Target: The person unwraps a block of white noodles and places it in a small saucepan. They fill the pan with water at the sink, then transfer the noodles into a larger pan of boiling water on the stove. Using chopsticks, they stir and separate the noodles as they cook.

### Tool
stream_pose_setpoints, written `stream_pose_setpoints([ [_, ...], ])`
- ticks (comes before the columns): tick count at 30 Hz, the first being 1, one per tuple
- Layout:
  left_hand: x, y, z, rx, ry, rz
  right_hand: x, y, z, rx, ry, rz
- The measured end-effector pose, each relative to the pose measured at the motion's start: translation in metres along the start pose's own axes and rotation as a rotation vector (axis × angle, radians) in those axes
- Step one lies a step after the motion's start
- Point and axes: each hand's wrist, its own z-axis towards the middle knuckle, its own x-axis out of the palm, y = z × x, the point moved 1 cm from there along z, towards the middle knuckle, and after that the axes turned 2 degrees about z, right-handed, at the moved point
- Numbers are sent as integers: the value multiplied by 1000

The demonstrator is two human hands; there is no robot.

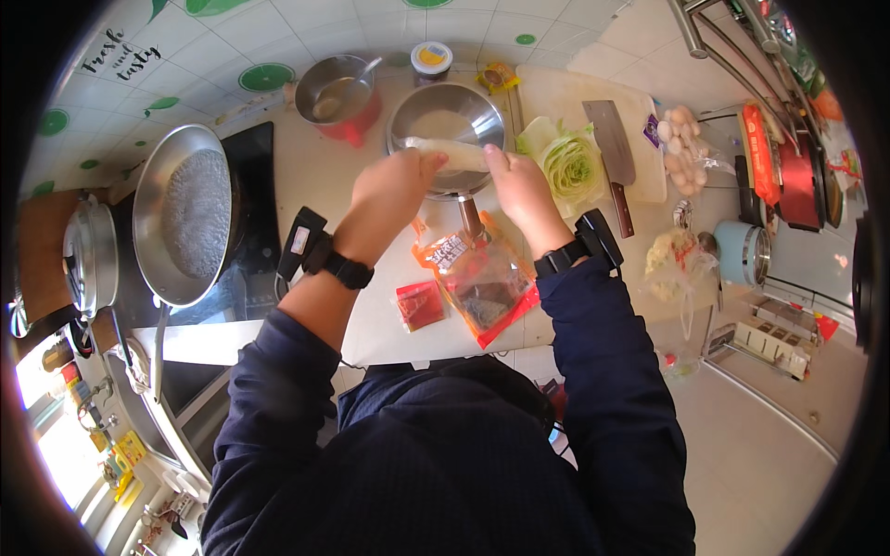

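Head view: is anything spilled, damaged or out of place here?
Nothing clearly stands out: no spill shows around the left hand, the right hand or the pale bundle they hold. The knife lies with its handle past the board's edge, a small oddity at most.

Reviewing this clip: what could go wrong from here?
1. The pale roll is held up between the left hand and right hand, above the steel pan; if either grip slips, it could drop in.
2. The liquid in the wide pan at left looks bubbly; it might splash or boil over while both hands are occupied.
3. The knife has its handle jutting past the cutting board, so a sleeve could catch it.
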Motion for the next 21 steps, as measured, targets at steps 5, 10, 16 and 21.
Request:
stream_pose_setpoints([
  [5, -6, 2, 16, 92, -82, 179, 0, 19, -4, -211, -100, -300],
  [10, -4, -1, 18, 216, -52, 276, -15, 23, 12, -8, -29, -31],
  [16, 15, -8, 15, 371, 71, 328, -16, 46, 20, -207, -149, -172],
  [21, 15, 1, 17, 352, -264, -64, -28, 57, 40, -248, -164, -86],
])
